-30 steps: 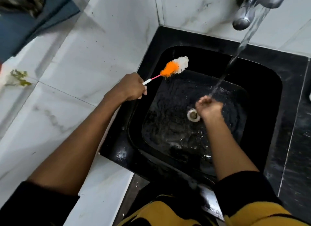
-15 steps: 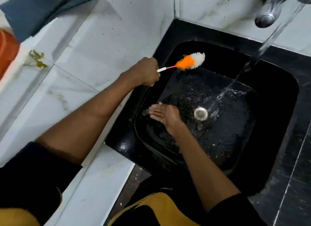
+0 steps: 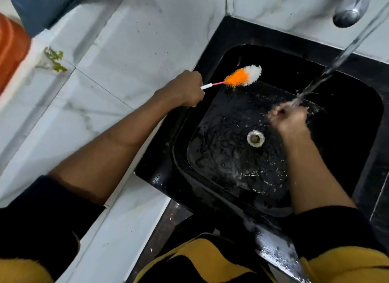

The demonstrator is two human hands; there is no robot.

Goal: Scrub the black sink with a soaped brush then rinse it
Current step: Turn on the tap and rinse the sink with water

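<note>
The black sink (image 3: 347, 122) is wet, with a metal drain (image 3: 255, 137) in its floor. My left hand (image 3: 185, 89) grips the white handle of a brush (image 3: 243, 76) with orange and white bristles, held over the sink's left rim. A stream of water (image 3: 345, 55) falls from the chrome tap (image 3: 349, 9) at the top right. My right hand (image 3: 288, 118) is inside the basin right under the stream, blurred, holding nothing that I can see. Whether its fingers are curled is unclear.
White marble counter (image 3: 117, 51) lies left of the sink. An orange object (image 3: 11, 49) and a blue one (image 3: 48, 6) sit at the far left edge, with a green scrap (image 3: 53, 59) beside them. A white tiled wall stands behind the sink.
My right hand has swept from the left part of the basin floor back to the right, under the water stream. The left hand keeps the brush in about the same place.
</note>
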